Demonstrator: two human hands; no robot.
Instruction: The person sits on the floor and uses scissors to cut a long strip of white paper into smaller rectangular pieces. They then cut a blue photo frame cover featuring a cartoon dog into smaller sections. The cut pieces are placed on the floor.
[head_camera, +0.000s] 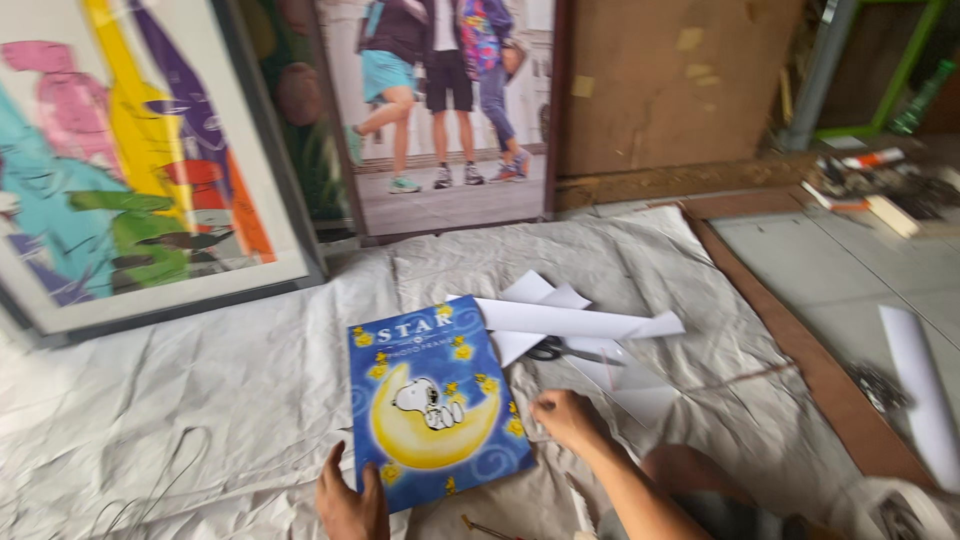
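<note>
Now both the left hand (350, 503) and right hand (562, 417) touch the blue picture board (435, 410)

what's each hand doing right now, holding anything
Left hand: open, fingers resting on the blue picture board.
Right hand: loosely curled at the board's right edge, holding nothing.
</note>
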